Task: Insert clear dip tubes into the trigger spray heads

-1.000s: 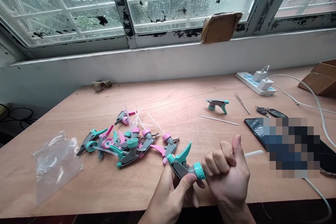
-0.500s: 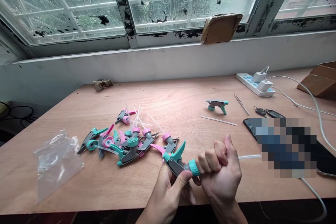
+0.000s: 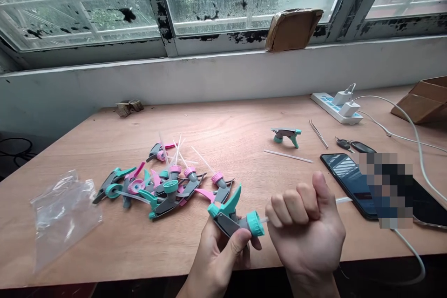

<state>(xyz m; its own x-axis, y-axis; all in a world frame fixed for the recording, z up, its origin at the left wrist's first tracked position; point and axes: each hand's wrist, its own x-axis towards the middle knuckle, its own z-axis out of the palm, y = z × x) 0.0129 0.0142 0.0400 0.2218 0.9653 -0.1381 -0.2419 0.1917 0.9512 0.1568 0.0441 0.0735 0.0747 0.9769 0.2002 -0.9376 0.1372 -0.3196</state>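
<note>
My left hand (image 3: 223,256) is closed around the grey body of a teal-and-grey trigger sprayer head (image 3: 227,222), its teal collar facing right. A short stretch of clear dip tube (image 3: 264,220) shows between that collar and my right hand (image 3: 307,228). My right fingers are wrapped in a fist around the tube, thumb pointing up. Behind the right fist a piece of clear tube (image 3: 344,200) sticks out toward the phone; whether it is the same tube I cannot tell. Left of my hands lies a pile of teal, pink and grey sprayer heads (image 3: 171,186), several with tubes fitted.
A clear plastic bag (image 3: 66,219) lies at left. Farther back are one teal sprayer head (image 3: 287,135), a loose tube (image 3: 288,156), tweezers (image 3: 318,134) and keys (image 3: 356,145). At right sit a phone (image 3: 345,181), power strip (image 3: 337,109), cables and a cardboard box (image 3: 424,102).
My right fist has moved right, away from the sprayer collar, and a bit of tube now shows between them. My left hand still holds the sprayer head. The view has shifted slightly.
</note>
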